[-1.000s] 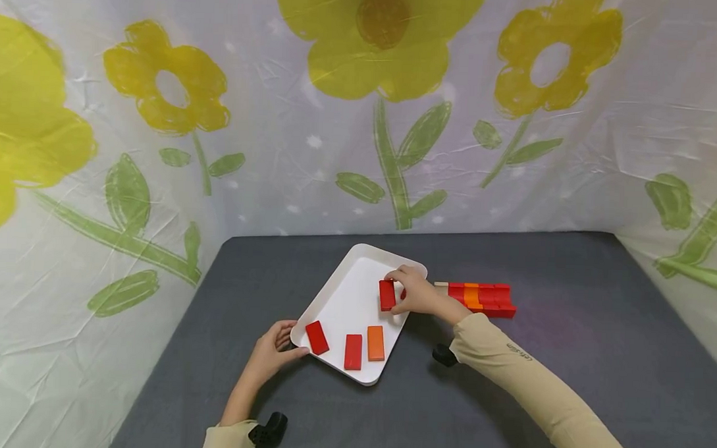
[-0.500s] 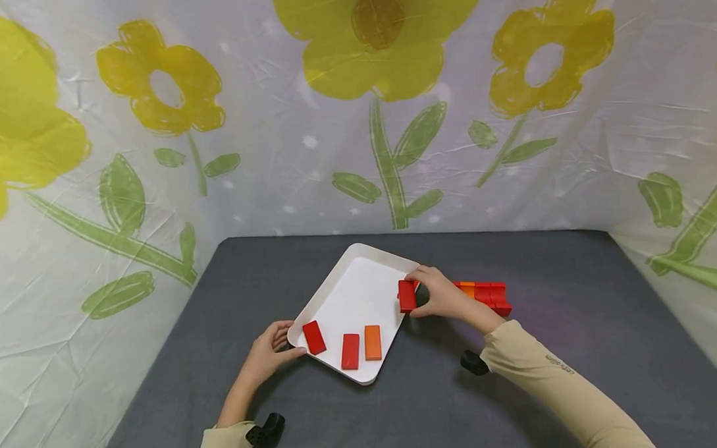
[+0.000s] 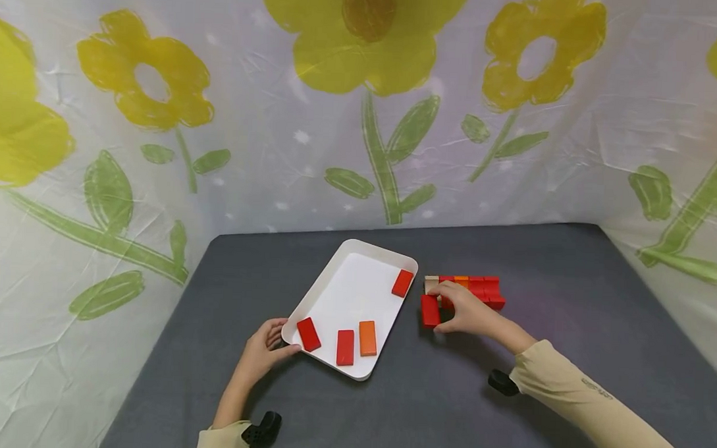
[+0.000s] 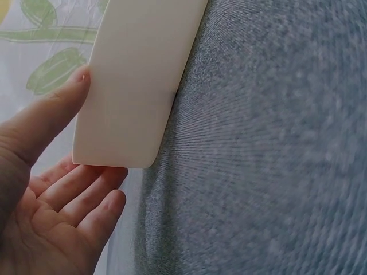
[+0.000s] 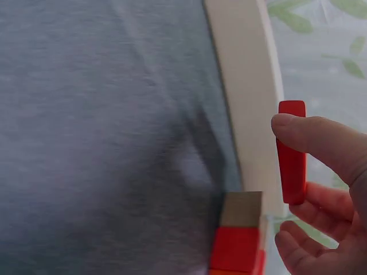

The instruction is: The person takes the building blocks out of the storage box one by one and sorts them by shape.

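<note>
My right hand point(image 3: 470, 313) pinches a red rectangular block point(image 3: 430, 311) between thumb and fingers, above the dark table. In the right wrist view the red block point(image 5: 293, 166) stands on end, the thumb on its upper part. Right by that hand lies a row of red and orange blocks point(image 3: 491, 293) with a beige end piece point(image 3: 431, 283); the hand hides part of it. At the near left corner of a white tray point(image 3: 344, 286), my left hand point(image 3: 259, 354) grips the edge. The left wrist view shows the thumb on the rim and the fingers round the corner.
Inside the tray lie a red block point(image 3: 308, 334) at the left corner, another red block point(image 3: 345, 347), an orange block point(image 3: 368, 338) and a red block point(image 3: 402, 283) near the right wall. A flower-patterned curtain point(image 3: 266, 148) hangs behind the dark table point(image 3: 423, 398).
My right hand has carried the red block from over the tray rightward to the near left end of the row. The left hand stays on the tray corner; the view shifts slightly.
</note>
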`<control>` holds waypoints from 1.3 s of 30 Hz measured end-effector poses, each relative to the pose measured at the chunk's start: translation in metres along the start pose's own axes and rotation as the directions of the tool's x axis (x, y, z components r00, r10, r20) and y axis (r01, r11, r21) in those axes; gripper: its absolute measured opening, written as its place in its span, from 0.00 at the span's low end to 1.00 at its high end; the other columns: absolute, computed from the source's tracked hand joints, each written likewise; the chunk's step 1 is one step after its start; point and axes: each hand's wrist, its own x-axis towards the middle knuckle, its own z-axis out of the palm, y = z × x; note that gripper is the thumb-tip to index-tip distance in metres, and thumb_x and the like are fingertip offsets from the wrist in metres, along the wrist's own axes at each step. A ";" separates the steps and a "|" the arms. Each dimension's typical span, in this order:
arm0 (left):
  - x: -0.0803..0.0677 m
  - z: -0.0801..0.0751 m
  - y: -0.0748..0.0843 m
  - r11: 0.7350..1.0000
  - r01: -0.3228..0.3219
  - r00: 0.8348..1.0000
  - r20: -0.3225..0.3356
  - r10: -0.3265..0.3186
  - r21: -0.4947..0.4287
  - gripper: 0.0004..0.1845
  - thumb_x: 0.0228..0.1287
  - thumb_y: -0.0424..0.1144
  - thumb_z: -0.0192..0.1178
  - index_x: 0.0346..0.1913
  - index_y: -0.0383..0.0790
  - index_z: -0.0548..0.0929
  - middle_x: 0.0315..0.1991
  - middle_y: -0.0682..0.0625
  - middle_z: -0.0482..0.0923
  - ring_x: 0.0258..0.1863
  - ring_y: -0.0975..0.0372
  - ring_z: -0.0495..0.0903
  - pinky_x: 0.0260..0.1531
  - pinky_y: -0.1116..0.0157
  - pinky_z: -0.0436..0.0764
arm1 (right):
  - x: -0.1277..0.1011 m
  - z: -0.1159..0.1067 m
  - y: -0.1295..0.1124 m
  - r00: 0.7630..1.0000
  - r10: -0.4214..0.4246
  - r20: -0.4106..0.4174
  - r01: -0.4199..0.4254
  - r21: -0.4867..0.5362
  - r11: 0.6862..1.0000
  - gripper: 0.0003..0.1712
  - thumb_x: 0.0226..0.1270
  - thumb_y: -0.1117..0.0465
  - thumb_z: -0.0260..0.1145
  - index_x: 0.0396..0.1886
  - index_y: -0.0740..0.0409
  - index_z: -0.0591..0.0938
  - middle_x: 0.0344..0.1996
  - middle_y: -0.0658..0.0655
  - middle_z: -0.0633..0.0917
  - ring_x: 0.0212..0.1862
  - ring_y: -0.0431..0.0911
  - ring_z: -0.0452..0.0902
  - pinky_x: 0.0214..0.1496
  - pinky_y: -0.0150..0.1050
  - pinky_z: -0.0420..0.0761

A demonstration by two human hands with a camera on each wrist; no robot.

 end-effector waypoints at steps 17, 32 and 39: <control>-0.001 0.001 0.001 1.000 0.018 1.000 0.003 -0.018 -0.011 0.33 0.42 0.31 0.71 0.53 0.28 0.68 0.51 0.34 0.71 0.52 0.47 0.70 0.52 0.57 0.66 | -0.033 0.022 0.005 0.999 -0.004 0.051 0.005 -0.004 1.000 0.33 0.38 0.58 0.76 0.47 0.64 0.74 0.41 0.54 0.74 0.38 0.46 0.70 0.42 0.40 0.75; 0.000 0.001 0.001 1.000 0.024 1.000 -0.004 -0.024 -0.015 0.33 0.42 0.31 0.71 0.53 0.27 0.68 0.52 0.33 0.70 0.53 0.47 0.70 0.52 0.57 0.66 | -0.050 0.030 0.000 0.998 -0.054 0.025 0.054 -0.007 0.998 0.32 0.38 0.58 0.76 0.45 0.63 0.74 0.40 0.53 0.74 0.39 0.46 0.70 0.41 0.39 0.75; -0.001 0.003 0.001 1.000 0.024 1.000 -0.004 -0.024 -0.013 0.33 0.42 0.31 0.71 0.53 0.27 0.68 0.52 0.33 0.70 0.53 0.47 0.69 0.52 0.57 0.66 | -0.054 0.033 0.002 0.998 -0.063 0.020 0.063 -0.013 0.998 0.32 0.38 0.59 0.76 0.46 0.64 0.74 0.41 0.54 0.75 0.41 0.47 0.70 0.43 0.41 0.75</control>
